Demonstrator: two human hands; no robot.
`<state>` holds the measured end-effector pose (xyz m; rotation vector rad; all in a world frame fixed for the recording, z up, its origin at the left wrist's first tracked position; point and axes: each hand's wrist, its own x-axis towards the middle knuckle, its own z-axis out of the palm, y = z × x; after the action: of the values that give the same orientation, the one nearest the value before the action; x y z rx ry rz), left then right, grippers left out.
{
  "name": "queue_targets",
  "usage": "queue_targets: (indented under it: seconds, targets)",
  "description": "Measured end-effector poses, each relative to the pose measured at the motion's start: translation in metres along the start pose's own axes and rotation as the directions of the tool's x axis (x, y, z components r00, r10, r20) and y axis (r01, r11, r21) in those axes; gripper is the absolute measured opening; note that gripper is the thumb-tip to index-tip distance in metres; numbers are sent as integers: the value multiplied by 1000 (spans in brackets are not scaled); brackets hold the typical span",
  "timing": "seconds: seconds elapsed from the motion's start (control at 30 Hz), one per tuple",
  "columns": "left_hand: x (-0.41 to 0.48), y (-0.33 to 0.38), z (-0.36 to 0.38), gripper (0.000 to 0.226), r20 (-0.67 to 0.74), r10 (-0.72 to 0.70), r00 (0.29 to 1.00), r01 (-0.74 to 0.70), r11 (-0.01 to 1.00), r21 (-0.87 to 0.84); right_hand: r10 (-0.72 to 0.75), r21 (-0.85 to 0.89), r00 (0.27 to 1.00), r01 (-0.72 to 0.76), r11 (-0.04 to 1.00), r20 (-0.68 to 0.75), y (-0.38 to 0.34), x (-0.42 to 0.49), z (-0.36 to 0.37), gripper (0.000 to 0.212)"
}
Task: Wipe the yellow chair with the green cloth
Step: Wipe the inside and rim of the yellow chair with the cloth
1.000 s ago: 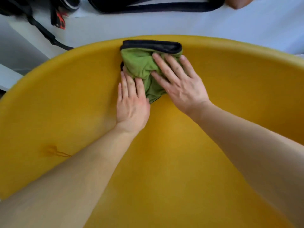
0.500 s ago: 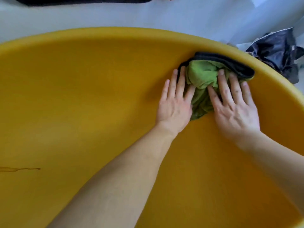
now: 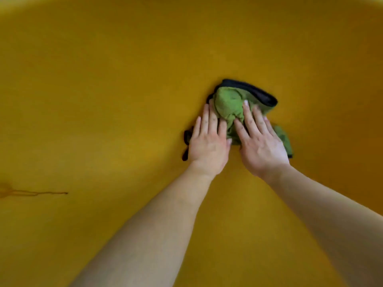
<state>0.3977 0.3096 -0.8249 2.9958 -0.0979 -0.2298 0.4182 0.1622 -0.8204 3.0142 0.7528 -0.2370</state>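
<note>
Green cloth [image 3: 229, 106] bunched up right of centre, pressed flat against the yellow chair [image 3: 103, 79], its dark trim curling along the top edge and round to the right. Another bit of dark edging poking out low on the left, just beside the left hand [image 3: 208, 141]. A green flap trailing out on the right, under the heel of the right hand [image 3: 260, 143].

Both hands palm-down on the cloth, side by side, nearly touching at the thumbs. Fingers on each stretched out flat and lying close together, not curled, not gripping: pressing down on the fabric rather than clutching it. Left fingertips at the cloth's left edge, right fingertips up on the crumpled mound near the trim. Bare forearms running in from the bottom of the view, the left from lower centre, the right from the lower right corner.

Yellow surface everywhere, smooth, faintly matte, curving gently, brighter toward the top corners. One blemish on it: a thin brownish streak [image 3: 35, 192] far to the left, well apart from the cloth, running sideways from a faint smudge at the frame edge.

Nothing of the room visible past the chair.
</note>
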Motion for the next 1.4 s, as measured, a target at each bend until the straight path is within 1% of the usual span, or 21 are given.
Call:
queue_targets:
  seconds: [0.1, 0.17, 0.27, 0.33, 0.4, 0.47, 0.57, 0.63, 0.67, 0.73, 0.8, 0.93, 1.0, 1.07, 1.1, 1.17, 1.2, 1.27, 1.33, 1.37, 1.4]
  targets:
    - [-65, -10, 41, 60, 155, 91, 984, -93, 996, 6, 67, 123, 983, -89, 988, 169, -37, -66, 48, 61]
    - [-103, -46, 46, 60, 255, 174, 951, -187, 982, 31, 17, 191, 974, -62, 980, 228, -75, -94, 62, 64]
    - [-133, -126, 22, 56, 413, 267, 871, -375, 904, 205, -126, 295, 918, 10, 955, 377, -140, -96, 64, 68]
    - [-137, -179, -8, 50, 417, 271, 867, -422, 845, 328, -152, 351, 886, -14, 936, 439, -184, -66, 55, 69]
    - [-132, -223, -45, 54, 379, 214, 900, -375, 822, 428, -152, 417, 903, -32, 908, 401, -226, -19, 40, 68]
    - [-121, -253, -88, 60, 301, 144, 943, -286, 814, 506, -139, 499, 950, -21, 866, 281, -270, 34, 14, 69]
    - [-107, -286, -141, 55, 163, 53, 985, -140, 799, 585, -93, 688, 992, 5, 725, 91, -332, 89, -26, 69]
    - [-122, -305, -161, 50, 98, 18, 995, -73, 801, 595, -81, 798, 996, 19, 603, 37, -369, 94, -38, 69]
    - [-137, -313, -163, 47, 98, 5, 995, -62, 807, 588, -101, 817, 994, 30, 576, 35, -384, 87, -37, 68]
    - [-179, -322, -153, 46, 179, -16, 984, -90, 817, 570, -171, 801, 983, 47, 597, 70, -405, 54, -22, 66]
    - [-225, -315, -132, 48, 303, -17, 953, -147, 847, 510, -229, 738, 964, 54, 673, 138, -411, 5, -2, 65]
    - [-289, -271, -87, 47, 563, 48, 825, -288, 894, 345, -272, 553, 927, 90, 828, 257, -382, -103, 37, 68]
    - [-297, -253, -77, 44, 621, 98, 778, -337, 899, 280, -258, 486, 914, 80, 870, 312, -365, -135, 46, 68]
    - [-291, -251, -84, 42, 623, 115, 774, -354, 894, 274, -215, 481, 906, 15, 877, 364, -365, -138, 47, 67]
    - [-285, -255, -94, 41, 604, 111, 789, -348, 892, 290, -190, 504, 904, -33, 863, 384, -372, -130, 44, 65]
    - [-273, -273, -124, 41, 486, 108, 867, -282, 911, 301, -141, 594, 909, -132, 794, 392, -398, -104, 28, 63]
    - [-266, -286, -142, 41, 375, 116, 920, -230, 934, 275, -124, 663, 922, -166, 730, 367, -414, -87, 15, 62]
    - [-250, -315, -182, 40, 57, 104, 993, -114, 970, 214, -82, 821, 948, -221, 527, 308, -447, -48, -19, 59]
    - [-235, -345, -213, 47, -233, -13, 972, 56, 982, 180, -10, 924, 957, -278, 262, 291, -472, -6, -62, 58]
    - [-229, -358, -222, 53, -308, -121, 944, 171, 975, 142, 29, 947, 958, -286, 143, 285, -480, 15, -84, 59]
    - [-225, -368, -225, 57, -328, -258, 909, 285, 958, 35, 66, 959, 959, -279, 42, 276, -486, 34, -102, 63]
